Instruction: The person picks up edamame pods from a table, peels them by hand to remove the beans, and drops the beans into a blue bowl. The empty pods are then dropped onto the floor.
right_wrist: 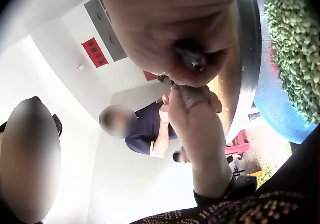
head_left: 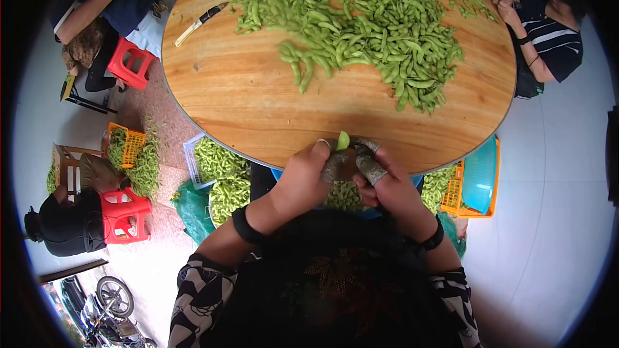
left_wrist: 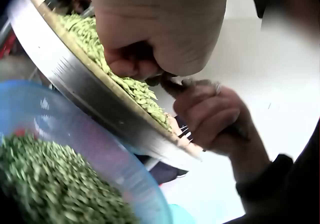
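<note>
Over the near edge of the round wooden table point(head_left: 245, 96), my two hands meet at the fingertips. The left hand point(head_left: 300, 177) pinches a green soybean pod point(head_left: 343, 140) between thumb and finger, the pod's tip poking up. Close against it, the right hand point(head_left: 394, 188) has its fingers curled. Greyish wraps point(head_left: 369, 166) cover fingers of both hands. In the right wrist view, a dark handle point(right_wrist: 191, 54) with a shiny end shows inside the right palm; I cannot tell what tool it belongs to. A big heap of soybean pods point(head_left: 361, 19) covers the table's far part.
A knife point(head_left: 201, 24) lies at the table's left. Below the near edge stands a blue basin point(left_wrist: 50, 104) of shelled beans. Crates of pods flank my legs, with an orange crate point(head_left: 453, 196) at right. People sit around, some on red stools point(head_left: 126, 216).
</note>
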Available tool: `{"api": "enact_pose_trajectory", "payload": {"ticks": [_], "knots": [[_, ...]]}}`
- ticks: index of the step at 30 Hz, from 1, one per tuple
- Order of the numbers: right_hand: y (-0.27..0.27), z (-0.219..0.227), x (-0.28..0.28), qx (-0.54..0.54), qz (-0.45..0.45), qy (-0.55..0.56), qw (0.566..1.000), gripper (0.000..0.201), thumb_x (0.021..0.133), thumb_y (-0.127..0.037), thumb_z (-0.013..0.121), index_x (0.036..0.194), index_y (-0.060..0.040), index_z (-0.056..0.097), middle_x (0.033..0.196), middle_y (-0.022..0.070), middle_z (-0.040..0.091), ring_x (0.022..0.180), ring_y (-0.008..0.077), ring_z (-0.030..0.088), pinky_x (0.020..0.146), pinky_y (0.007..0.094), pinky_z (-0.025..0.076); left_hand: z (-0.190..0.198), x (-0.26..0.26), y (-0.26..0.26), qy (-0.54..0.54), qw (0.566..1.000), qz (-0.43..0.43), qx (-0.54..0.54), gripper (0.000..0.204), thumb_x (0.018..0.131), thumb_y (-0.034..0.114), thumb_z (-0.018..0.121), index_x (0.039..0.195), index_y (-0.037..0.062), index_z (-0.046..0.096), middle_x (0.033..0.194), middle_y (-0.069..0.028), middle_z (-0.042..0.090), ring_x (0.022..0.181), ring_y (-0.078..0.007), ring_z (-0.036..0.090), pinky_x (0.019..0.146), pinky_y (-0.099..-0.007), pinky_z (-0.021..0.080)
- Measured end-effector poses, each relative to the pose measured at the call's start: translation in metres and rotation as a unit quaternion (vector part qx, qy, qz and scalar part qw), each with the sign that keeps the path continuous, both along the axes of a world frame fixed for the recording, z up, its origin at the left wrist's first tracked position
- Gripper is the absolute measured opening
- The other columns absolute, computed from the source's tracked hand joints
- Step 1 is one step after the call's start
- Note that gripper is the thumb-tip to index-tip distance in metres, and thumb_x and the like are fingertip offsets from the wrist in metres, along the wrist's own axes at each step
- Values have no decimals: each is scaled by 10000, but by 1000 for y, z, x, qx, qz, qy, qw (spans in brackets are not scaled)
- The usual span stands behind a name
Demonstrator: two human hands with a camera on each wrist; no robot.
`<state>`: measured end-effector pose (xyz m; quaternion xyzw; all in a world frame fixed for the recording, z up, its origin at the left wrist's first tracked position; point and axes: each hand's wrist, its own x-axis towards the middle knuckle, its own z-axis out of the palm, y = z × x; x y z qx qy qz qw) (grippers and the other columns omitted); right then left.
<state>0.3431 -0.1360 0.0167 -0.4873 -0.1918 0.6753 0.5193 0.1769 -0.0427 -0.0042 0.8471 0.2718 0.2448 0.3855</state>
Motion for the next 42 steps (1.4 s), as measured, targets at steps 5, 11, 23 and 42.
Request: {"api": "enact_pose_trajectory", "payload": {"ticks": [5, 11, 23, 42], "knots": [[3, 6, 5, 20, 22, -15, 999, 197, 972, -155, 473, 1158, -99, 509, 714, -4, 509, 481, 57, 390, 434, 215, 327, 10, -4, -1, -119, 945, -56, -300, 191, 941, 7, 435, 1068, 18, 577, 849, -35, 596, 744, -108, 550, 642, -250, 442], [5, 1, 8, 58, 46, -33, 997, 239, 957, -152, 527, 1184, -76, 529, 709, -17, 513, 488, 48, 414, 434, 209, 318, 16, -8, -3, -85, 940, -84, -318, 150, 973, 68, 454, 1035, 49, 589, 798, 8, 566, 680, -70, 462, 603, -208, 374], [8, -21, 8, 226, 46, -302, 925, 168, 917, -89, 584, 1079, -66, 546, 637, -39, 486, 469, 43, 439, 428, 215, 339, 12, -3, -8, -59, 993, -78, -69, 39, 878, -14, 535, 879, 0, 571, 725, -88, 550, 673, -160, 531, 633, -312, 448], [17, -9, 14, 251, 113, -540, 795, 359, 754, -213, 742, 1015, -18, 590, 760, 142, 651, 678, 270, 665, 609, 354, 524, 31, -17, 6, 13, 933, -116, -340, 202, 856, -52, 426, 909, 16, 608, 733, -13, 579, 672, -105, 529, 621, -253, 431]]}}
